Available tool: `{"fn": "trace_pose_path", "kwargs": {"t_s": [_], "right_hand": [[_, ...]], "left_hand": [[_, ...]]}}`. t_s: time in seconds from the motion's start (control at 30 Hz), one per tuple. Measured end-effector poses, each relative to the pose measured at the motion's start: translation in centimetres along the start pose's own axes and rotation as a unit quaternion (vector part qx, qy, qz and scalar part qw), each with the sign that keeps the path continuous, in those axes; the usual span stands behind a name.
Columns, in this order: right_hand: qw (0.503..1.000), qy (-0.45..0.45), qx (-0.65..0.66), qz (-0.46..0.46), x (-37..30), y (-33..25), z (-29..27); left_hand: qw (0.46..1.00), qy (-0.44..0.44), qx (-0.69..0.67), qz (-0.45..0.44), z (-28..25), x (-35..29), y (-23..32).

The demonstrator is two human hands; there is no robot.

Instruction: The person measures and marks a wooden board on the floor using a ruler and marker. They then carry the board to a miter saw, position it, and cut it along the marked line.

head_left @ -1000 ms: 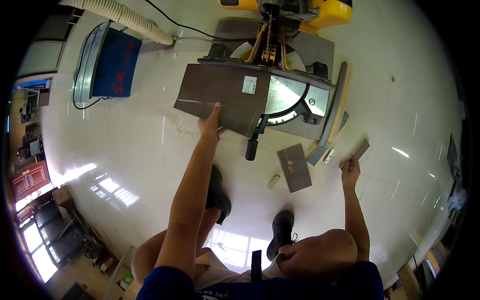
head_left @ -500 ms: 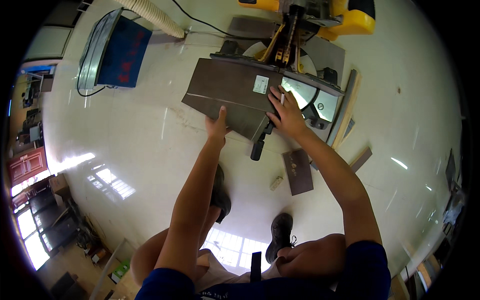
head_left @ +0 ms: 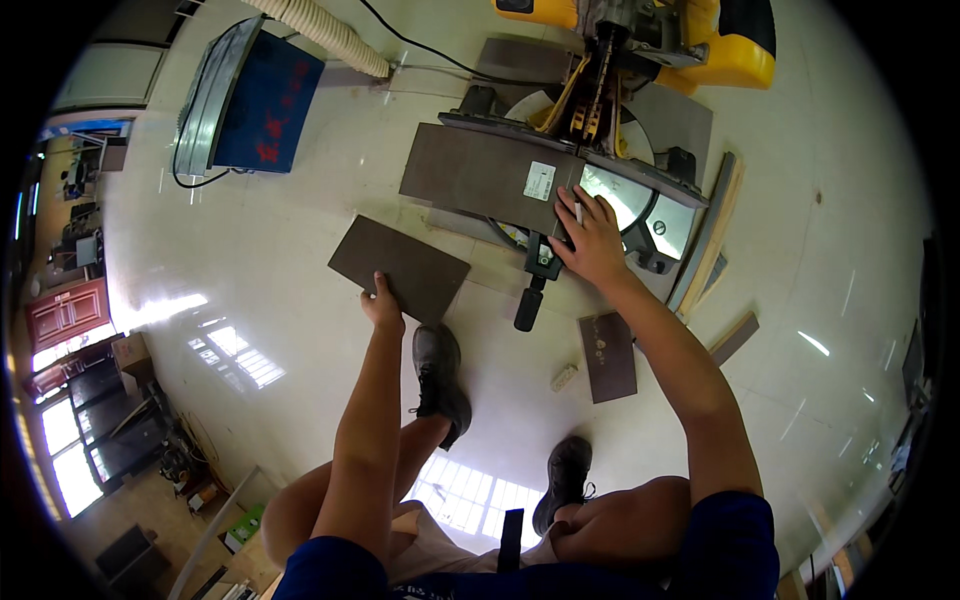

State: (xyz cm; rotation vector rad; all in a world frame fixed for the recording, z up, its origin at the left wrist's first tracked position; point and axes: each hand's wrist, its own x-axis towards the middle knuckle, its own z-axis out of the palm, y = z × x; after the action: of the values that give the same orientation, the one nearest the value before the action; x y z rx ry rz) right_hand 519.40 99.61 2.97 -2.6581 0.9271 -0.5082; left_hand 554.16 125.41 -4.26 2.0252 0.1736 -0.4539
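In my left hand is a flat dark brown board, thumb on top and fingers underneath, held over the floor in front of my left shoe. A longer brown board with a white label lies on the miter saw's table, along its fence. My right hand grips the right end of that board, fingers over the top and thumb by the near edge. A small white stick-like thing shows between its fingers. Below the board juts a black saw handle.
The yellow-and-black saw head stands raised at the back. At far left are a blue metal box and a ribbed hose. Brown offcuts and wood strips lie on the floor to the right. A black cable runs behind.
The smaller board has come off the labelled board with my left hand, moving left and nearer to me. My right hand stays at the labelled board's end. The view has shifted slightly.
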Motion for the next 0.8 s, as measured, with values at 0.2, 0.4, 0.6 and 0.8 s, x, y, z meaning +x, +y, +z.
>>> {"fn": "trace_pose_path", "kwargs": {"t_s": [0.2,0.4,0.6,0.8], "right_hand": [[1.000,0.000,-0.012,-0.005,0.0,0.0,0.0],[0.999,-0.016,-0.032,0.001,-1.0,0.9,-0.1],[1.000,-0.010,-0.013,-0.003,-1.0,0.4,0.6],[1.000,-0.015,0.012,-0.007,-0.5,0.5,-0.1]], "left_hand": [[0.986,0.025,0.162,0.026,-0.8,4.9,-2.4],[0.933,0.005,0.356,0.041,1.9,5.9,-2.3],[0.853,-0.108,0.499,0.110,2.1,5.3,2.7],[0.828,-0.266,0.208,0.448,9.1,-2.9,11.8]]}}
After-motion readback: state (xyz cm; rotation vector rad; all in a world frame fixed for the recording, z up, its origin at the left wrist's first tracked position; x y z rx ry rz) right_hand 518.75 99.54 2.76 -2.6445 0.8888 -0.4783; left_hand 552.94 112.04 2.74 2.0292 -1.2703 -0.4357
